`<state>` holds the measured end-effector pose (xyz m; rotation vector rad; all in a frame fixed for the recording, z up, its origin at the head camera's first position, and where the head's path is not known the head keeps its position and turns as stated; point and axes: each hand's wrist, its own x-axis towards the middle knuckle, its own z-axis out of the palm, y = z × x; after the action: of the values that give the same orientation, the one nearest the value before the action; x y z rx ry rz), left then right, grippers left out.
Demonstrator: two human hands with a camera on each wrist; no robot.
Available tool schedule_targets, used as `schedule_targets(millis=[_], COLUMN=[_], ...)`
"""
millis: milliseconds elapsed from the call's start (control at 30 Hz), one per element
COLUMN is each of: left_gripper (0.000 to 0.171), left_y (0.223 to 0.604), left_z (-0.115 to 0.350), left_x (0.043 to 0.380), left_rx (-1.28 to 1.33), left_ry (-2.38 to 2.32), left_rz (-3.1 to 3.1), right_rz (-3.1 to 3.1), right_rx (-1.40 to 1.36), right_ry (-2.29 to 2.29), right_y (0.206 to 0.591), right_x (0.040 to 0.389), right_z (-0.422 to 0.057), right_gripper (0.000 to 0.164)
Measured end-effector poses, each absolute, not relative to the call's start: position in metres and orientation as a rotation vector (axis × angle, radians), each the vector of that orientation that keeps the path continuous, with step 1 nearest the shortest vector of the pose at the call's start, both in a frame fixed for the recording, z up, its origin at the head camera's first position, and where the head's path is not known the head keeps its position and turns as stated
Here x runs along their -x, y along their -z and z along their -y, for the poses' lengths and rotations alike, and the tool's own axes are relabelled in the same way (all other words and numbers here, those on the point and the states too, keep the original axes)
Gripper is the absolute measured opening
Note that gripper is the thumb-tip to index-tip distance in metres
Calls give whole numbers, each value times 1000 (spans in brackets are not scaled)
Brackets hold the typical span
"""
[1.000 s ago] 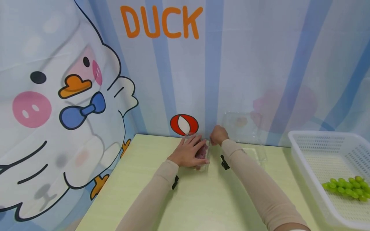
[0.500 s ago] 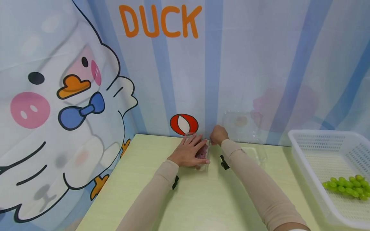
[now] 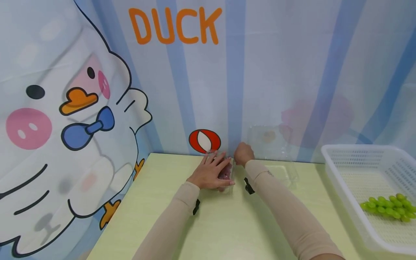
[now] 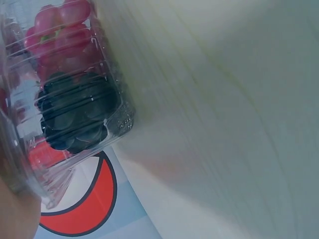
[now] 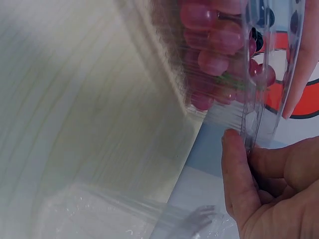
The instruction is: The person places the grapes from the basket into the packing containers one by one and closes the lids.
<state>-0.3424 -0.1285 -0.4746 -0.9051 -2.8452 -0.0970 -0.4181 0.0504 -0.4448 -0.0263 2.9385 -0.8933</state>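
Note:
A clear plastic clamshell box [image 3: 229, 184] with its lid down stands at the table's back edge. Red grapes [image 5: 214, 45] and a dark, nearly black bunch of grapes [image 4: 77, 112] show through its walls. My left hand [image 3: 211, 171] lies across the lid with fingers spread, pressing on it. At the box's back right corner, my right hand [image 3: 243, 154] pinches the rim; in the right wrist view the thumb and curled fingers of that hand [image 5: 279, 181] hold the lid and base edges together.
Another clear clamshell box [image 3: 279, 171] stands open to the right, its lid raised against the curtain. Farther right is a white plastic basket [image 3: 349, 202] with a bunch of green grapes [image 3: 388, 207]. A printed curtain [image 3: 269, 72] hangs right behind the table [image 3: 221, 224].
The head view has shifted slightly. Both hands stay at the same places on the box, with hardly any visible movement.

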Motion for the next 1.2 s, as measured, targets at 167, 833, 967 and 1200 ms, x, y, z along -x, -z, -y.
schedule_targets(millis=[167, 833, 967, 1200], left_gripper=[92, 93, 92, 90], left_y=[476, 475, 474, 473], left_z=[125, 127, 128, 129], left_x=[344, 344, 344, 344], left_rx=[904, 931, 932, 950], left_ry=[90, 134, 144, 142], left_rz=[2865, 2845, 2831, 2820], right_rz=[-2939, -2757, -2744, -2716], right_rx=[-24, 126, 186, 233], right_ry=[942, 1063, 1074, 1081], right_y=[445, 431, 429, 428], right_x=[412, 363, 349, 330], right_z=[-51, -46, -47, -51], right_gripper=[17, 15, 15, 13])
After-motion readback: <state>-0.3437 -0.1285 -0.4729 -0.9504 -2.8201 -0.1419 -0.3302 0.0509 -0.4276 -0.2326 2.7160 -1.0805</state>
